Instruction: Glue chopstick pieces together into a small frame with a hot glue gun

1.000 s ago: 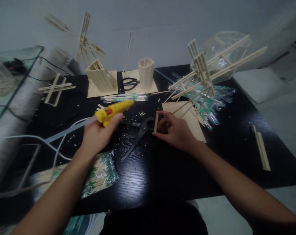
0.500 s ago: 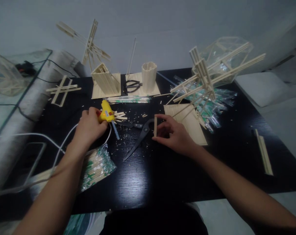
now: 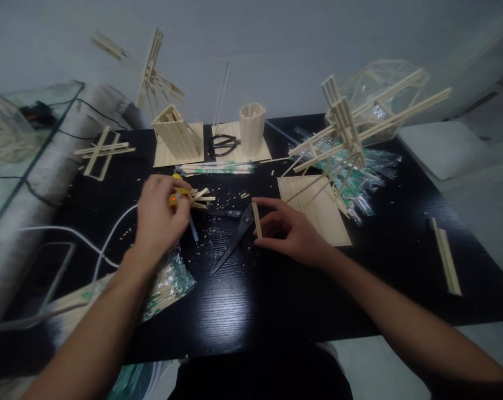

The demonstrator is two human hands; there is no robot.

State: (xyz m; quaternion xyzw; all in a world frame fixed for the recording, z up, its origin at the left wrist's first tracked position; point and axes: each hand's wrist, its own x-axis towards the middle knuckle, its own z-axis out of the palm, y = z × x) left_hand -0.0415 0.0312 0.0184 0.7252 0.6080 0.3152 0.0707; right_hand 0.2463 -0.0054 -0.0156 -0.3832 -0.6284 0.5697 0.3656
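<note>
My left hand (image 3: 164,208) is wrapped round a yellow hot glue gun (image 3: 175,199) and covers most of it. A translucent glue stick (image 3: 194,226) pokes out below the gun. My right hand (image 3: 287,230) pinches a short wooden stick piece (image 3: 257,219) at its two ends, between thumb and index finger. Just left of that piece lies a pair of dark scissors (image 3: 237,236), blades spread on the black table. Beside the gun is a small pile of cut sticks (image 3: 201,198).
Stick models stand at the back: a slanted tower (image 3: 176,136), a round tower (image 3: 252,130) and a bladed frame (image 3: 347,130) by a square wooden board (image 3: 318,214). A pack of sticks (image 3: 170,286) lies near my left forearm. A white cord (image 3: 105,236) crosses the left side.
My left hand has turned over the glue gun and shifted slightly right, hiding more of it. The stick piece in my right hand has moved a little left and tilted.
</note>
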